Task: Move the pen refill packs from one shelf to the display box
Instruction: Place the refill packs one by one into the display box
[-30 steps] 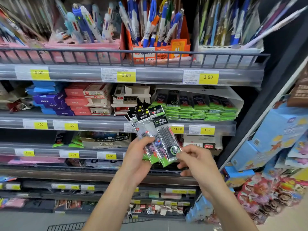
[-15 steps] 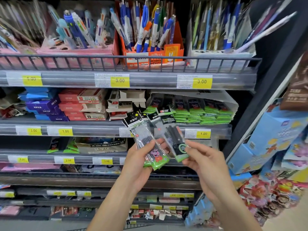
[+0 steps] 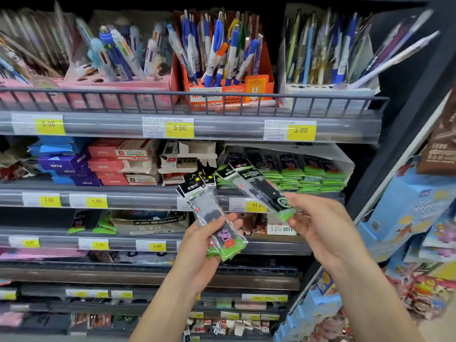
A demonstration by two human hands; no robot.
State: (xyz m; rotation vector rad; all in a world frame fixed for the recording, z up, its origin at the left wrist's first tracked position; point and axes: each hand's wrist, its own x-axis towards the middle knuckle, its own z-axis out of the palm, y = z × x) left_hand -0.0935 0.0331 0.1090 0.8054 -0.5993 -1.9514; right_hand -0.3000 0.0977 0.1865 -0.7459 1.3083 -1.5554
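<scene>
The left hand (image 3: 204, 245) grips a fanned stack of refill packs (image 3: 214, 218); the right hand (image 3: 318, 225) pinches a few packs (image 3: 261, 188) just near the display box (image 3: 345, 164) on the shelf.

orange pen box (image 3: 256, 91) top shelf | red boxes (image 3: 104, 165) below | yellow price tags (image 3: 179, 129)

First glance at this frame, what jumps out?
The two hands at centre: the left hand holds a fanned bunch of refill packs, and the right hand pinches one pack pulled off toward the white display box of green packs on the middle shelf. Above, an orange pen box sits behind the top rail.
</scene>
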